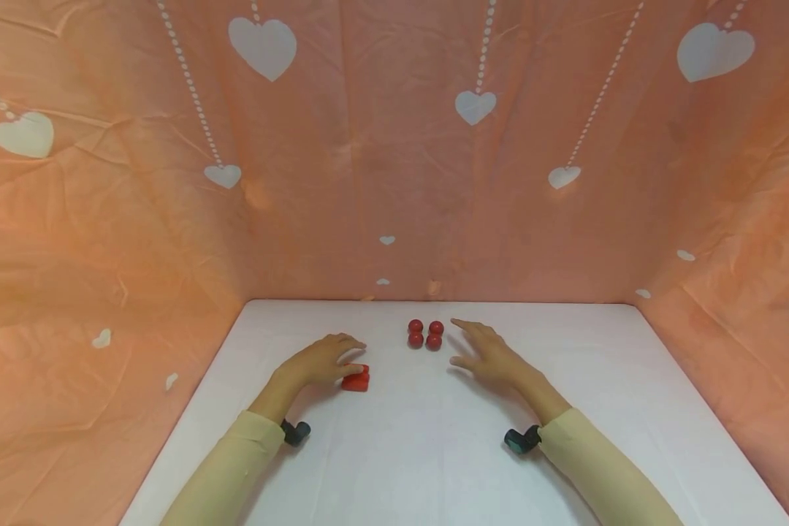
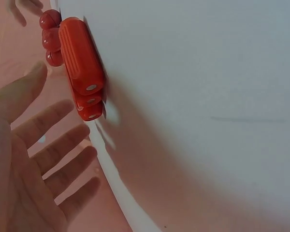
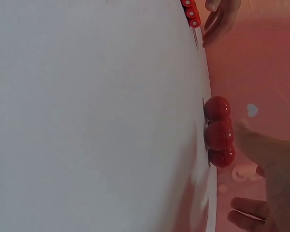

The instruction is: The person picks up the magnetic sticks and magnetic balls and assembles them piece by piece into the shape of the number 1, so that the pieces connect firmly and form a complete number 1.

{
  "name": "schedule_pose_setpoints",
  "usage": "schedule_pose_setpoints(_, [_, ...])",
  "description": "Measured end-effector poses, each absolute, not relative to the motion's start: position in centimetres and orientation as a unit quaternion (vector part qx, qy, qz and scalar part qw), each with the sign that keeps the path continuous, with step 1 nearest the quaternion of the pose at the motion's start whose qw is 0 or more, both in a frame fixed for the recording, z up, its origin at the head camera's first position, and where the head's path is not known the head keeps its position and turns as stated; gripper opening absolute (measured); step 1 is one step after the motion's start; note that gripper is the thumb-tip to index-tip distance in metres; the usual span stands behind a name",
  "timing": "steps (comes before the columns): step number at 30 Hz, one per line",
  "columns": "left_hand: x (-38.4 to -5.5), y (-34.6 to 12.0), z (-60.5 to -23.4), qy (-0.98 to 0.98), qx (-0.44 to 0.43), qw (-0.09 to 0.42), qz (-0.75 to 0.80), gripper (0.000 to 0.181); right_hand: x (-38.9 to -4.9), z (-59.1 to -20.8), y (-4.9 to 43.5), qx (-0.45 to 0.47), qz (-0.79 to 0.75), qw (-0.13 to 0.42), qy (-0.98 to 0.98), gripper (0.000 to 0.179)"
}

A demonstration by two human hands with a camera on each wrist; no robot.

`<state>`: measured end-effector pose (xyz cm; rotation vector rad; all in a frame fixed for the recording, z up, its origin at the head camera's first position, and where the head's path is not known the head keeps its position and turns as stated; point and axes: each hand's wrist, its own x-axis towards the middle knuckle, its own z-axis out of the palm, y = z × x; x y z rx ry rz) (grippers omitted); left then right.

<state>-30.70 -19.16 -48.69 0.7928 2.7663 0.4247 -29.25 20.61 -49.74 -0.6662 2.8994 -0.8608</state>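
Observation:
Several glossy red balls [image 1: 416, 340] sit close together at the back middle of the white table. To their left lies a small cluster of red ridged bars [image 1: 355, 383], with pale dots on their ends in the left wrist view. My left hand [image 1: 327, 359] hovers by the bars, fingers spread, its thumb covering part of them in the head view. The left wrist view shows a gap between thumb and bars [image 2: 81, 53]. Just right of the balls, my right hand [image 1: 493, 356] has its fingers extended and holds nothing. In the right wrist view its thumb is near the balls [image 3: 218, 135].
The white table [image 1: 394, 453] ends at an orange cloth backdrop [image 1: 394, 183] printed with pale hearts, which also rises on both sides. Each wrist carries a small black camera; one [image 1: 296, 432] is on the left, another [image 1: 522, 440] on the right.

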Motion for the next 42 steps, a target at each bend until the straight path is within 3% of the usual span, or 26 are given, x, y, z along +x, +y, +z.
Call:
schedule_pose_setpoints(19, [-30.9, -19.0, -48.7, 0.93, 0.288, 0.11, 0.201, 0.023, -30.8, -50.9, 18.8, -0.215, -0.334, 0.015, 0.918, 0.065])
schedule_pose_setpoints(42, [-30.7, -18.9, -48.8, 0.935, 0.298, 0.083, 0.174, 0.011, -31.8, -51.1, 17.0, -0.225, -0.322, 0.005, 0.92, 0.052])
